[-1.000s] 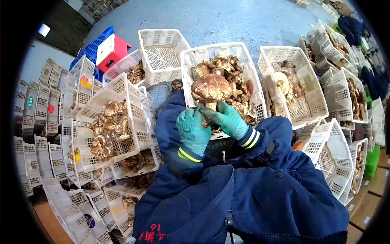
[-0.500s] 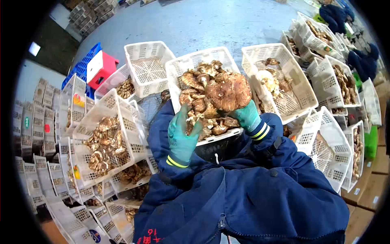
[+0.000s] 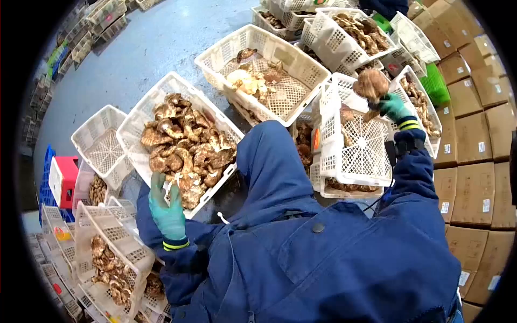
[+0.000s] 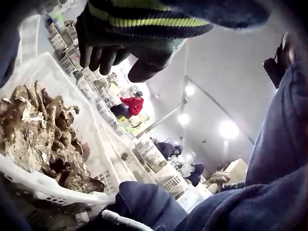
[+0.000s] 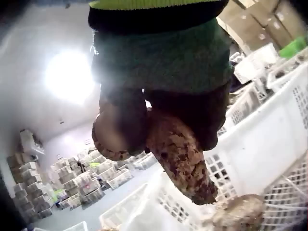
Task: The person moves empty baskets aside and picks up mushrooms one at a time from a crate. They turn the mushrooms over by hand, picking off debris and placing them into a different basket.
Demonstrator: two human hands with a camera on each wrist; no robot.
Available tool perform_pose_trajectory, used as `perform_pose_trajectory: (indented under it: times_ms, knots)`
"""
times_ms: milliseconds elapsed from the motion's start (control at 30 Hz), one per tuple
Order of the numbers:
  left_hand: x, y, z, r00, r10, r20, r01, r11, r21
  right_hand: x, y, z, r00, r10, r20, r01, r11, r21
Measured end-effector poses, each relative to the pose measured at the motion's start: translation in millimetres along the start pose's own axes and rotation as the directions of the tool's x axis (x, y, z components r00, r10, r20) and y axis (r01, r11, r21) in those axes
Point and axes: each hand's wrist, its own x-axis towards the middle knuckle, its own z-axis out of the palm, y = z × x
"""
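Note:
My gloved right hand [image 3: 396, 107] grips a large brown-capped mushroom [image 3: 371, 84] by its stem, over a white crate [image 3: 366, 156] at the right. In the right wrist view the mottled stem [image 5: 180, 159] sticks out below the dark fingers, and a pale mushroom [image 5: 240, 211] lies in the crate beneath. My left hand [image 3: 168, 212], in a teal glove, is at the near-left edge of a crate [image 3: 134, 124] heaped with brown mushrooms [image 3: 183, 145]. Its fingers are spread and hold nothing; in the left wrist view they hang loose beside that heap [image 4: 43, 134].
Between the two crates stands another crate [image 3: 215, 54] holding a few mushrooms. Filled crates [image 3: 344, 48] are stacked behind at right, beside cardboard boxes [image 3: 474, 188]. A tilted mushroom crate [image 3: 86, 215] and a red-and-white stool [image 3: 63, 180] are at left.
My right hand has carried the mushroom from the heaped crate to over the crate at the right. The head view has turned right. My left hand stays by the heaped crate.

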Motion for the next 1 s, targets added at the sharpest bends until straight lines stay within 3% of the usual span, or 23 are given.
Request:
perform_pose_trajectory:
  times_ms: [33, 67, 133, 233, 733, 1000]
  knots:
    - [-1, 4, 3, 1.0, 0.0, 0.009, 0.001, 0.999, -0.054, -10, 14, 3, 1.0, -0.008, -0.016, 0.009, 0.998, 0.067]
    - [0, 5, 3, 1.0, -0.004, 0.027, 0.004, 1.0, -0.015, 1, 66, -11, 0.991, -0.053, 0.122, 0.024, 0.973, 0.23]
    - [0, 10, 7, 0.999, 0.002, 0.036, -0.002, 1.0, -0.013, 0, 89, -4, 0.989, -0.048, 0.143, 0.054, 0.998, -0.04]
    - [4, 11, 13, 0.996, -0.057, 0.07, 0.057, 0.998, 0.007, -5, 106, 10, 0.991, -0.009, 0.133, 0.02, 0.997, -0.077]
    - [6, 4, 17, 0.993, -0.013, 0.114, 0.0, 0.993, 0.116, -18, 102, 21, 0.988, -0.049, 0.143, 0.048, 0.999, 0.007]
    - [2, 2, 17, 0.996, 0.0, 0.092, -0.008, 0.996, 0.091, -28, 44, 39, 0.939, -0.282, 0.196, 0.244, 0.949, 0.198]
